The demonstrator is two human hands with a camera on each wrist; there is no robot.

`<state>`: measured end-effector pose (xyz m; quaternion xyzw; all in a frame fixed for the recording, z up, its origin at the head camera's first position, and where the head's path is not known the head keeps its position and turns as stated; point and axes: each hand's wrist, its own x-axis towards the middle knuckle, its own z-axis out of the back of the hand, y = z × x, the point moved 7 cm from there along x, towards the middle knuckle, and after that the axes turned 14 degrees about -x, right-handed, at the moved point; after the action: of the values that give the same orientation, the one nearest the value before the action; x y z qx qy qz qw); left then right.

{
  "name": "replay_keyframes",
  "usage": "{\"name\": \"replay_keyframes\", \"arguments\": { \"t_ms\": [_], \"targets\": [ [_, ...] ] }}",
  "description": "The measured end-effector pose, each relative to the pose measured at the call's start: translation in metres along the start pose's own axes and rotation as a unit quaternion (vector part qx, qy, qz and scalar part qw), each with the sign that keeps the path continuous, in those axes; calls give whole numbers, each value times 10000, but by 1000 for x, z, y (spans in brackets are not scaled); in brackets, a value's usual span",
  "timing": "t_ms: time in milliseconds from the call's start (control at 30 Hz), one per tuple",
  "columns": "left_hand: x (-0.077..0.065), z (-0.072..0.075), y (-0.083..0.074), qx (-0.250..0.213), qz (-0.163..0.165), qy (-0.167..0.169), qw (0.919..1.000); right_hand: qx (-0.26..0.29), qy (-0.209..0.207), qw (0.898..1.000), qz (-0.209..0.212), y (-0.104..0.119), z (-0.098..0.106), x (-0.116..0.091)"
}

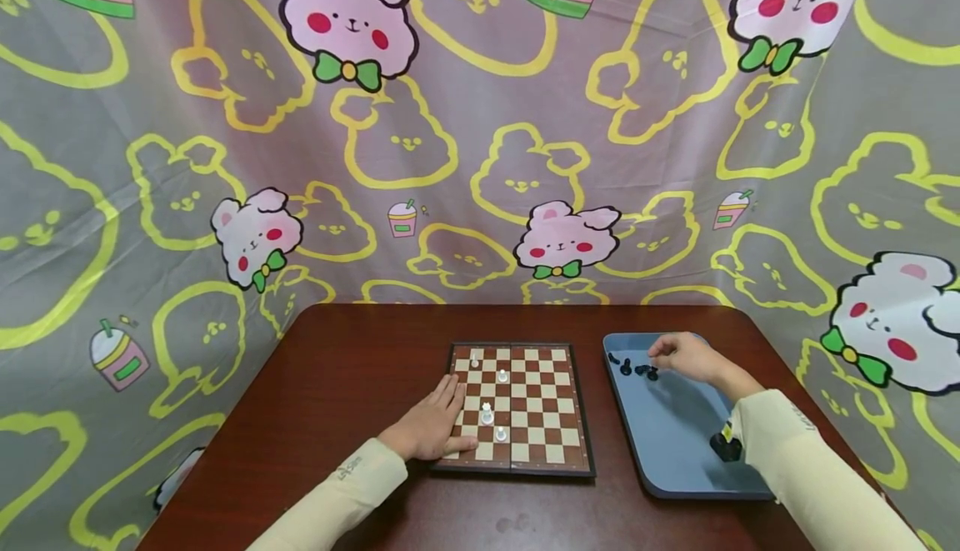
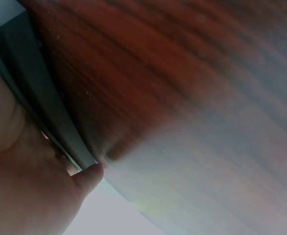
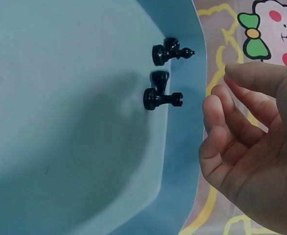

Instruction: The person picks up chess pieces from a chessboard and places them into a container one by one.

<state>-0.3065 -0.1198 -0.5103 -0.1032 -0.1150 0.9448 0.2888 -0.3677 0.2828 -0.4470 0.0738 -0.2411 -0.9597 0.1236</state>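
And here's the left hand (image 1: pixel 433 426), spread out flat at the near-left edge of the chessboard (image 1: pixel 543 405), fingers straight, thumb out across the squares! It touches the board and grips nothing. The left-wrist view backs it up: dark board edge right against that hand.

Just beyond its thumb and fingers, four white pieces, all on the half nearer this hand: a small one (image 1: pixel 475 360) out past the fingertips, another (image 1: pixel 502 376) a little right of it, a taller one (image 1: pixel 487 414) closer in, and one more (image 1: pixel 501 434) just past the thumb tip.

Over to the right hand (image 1: pixel 688 357), raised over the far end of the blue-grey tray (image 1: pixel 675 443)! Fingers loosely bent, a narrow gap at the tips, nothing in them. Small black pieces (image 1: pixel 626 368) sit inside that tray, bunched just left of and below the fingertips. The right-wrist view picks out a black rook (image 3: pixel 162 100) by the tray wall, apart from the fingers, with a pointed-top black piece (image 3: pixel 159 55) near it.
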Motion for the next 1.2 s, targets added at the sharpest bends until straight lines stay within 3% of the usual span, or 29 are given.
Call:
{"name": "replay_keyframes", "arguments": {
  "t_ms": [333,600,967,1200],
  "targets": [
    [0,2,-1,9,-22,31,10000,-12,-39,9990,455,31,-1,0],
    [-1,4,-5,-21,-144,8,9999,116,28,9971,747,65,-17,9],
    [-3,5,-5,-66,-199,-40,9998,174,402,9920,1186,124,-66,19],
    [-1,0,-2,-58,-115,-6,9999,34,590,9821,1791,166,-90,14]
  ]
}}
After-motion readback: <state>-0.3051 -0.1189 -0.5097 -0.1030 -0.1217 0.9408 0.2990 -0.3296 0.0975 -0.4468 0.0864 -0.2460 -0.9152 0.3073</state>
